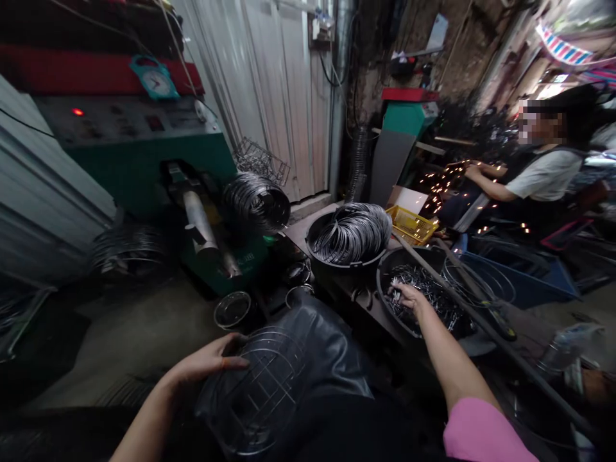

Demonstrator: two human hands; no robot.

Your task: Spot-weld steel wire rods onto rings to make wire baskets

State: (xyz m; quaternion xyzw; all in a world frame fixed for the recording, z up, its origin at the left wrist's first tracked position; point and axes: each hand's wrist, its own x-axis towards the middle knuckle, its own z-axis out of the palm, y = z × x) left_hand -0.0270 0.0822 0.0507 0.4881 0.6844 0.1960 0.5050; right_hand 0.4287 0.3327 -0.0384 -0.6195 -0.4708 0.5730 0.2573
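Observation:
My left hand (212, 362) rests on the rim of a round wire grid frame (255, 391) that lies on my lap, fingers curled over its edge. My right hand (408, 296) reaches forward into a black tub (385, 273) full of short metal wire pieces (428, 292), fingers closed among them. What they pinch is too small to make out. A second black tub (317, 247) just behind holds a stack of wire rings (353, 234).
A green machine (144, 160) with a metal roller (199, 221) and wire coils (257, 202) stands ahead left. A yellow crate (411, 224) sits behind the tubs. At the right a person works amid sparks (452, 186). A long rod (481, 321) crosses by my right arm.

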